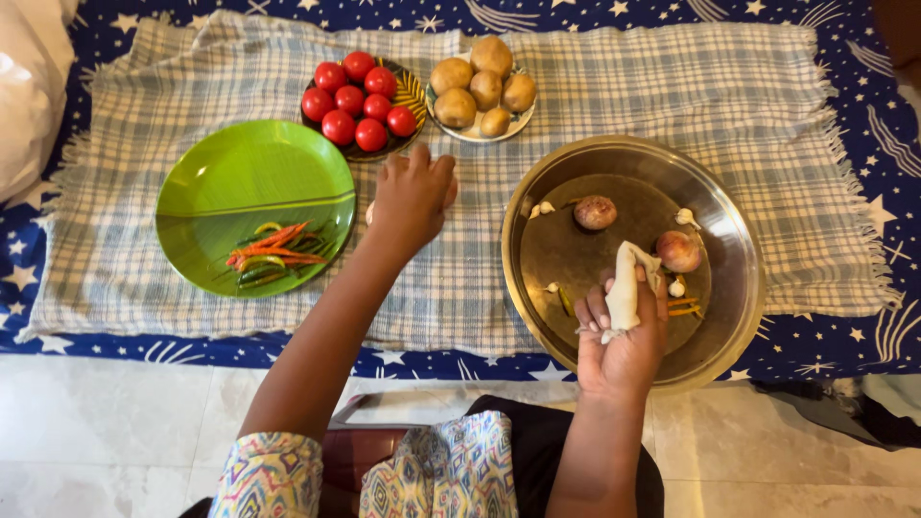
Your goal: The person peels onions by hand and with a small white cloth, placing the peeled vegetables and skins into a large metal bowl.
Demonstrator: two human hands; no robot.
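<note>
My right hand (622,336) grips a crumpled white cloth (625,288) over the near part of a round steel tray (734,240). Two onions (596,212) (678,250), a few garlic cloves (686,218) and chilli bits lie in the tray. My left hand (413,197) reaches forward over the checked cloth (672,86), knuckles up, fingers curled over a small pale thing that is mostly hidden. It is just below a dark plate of red tomatoes (357,98).
A green plate (230,173) with red and green chillies (271,251) sits at the left. A white plate of potatoes (483,86) stands at the back. Under the cloth lies a blue star-patterned sheet (844,336), with pale floor tiles (115,432) nearer me.
</note>
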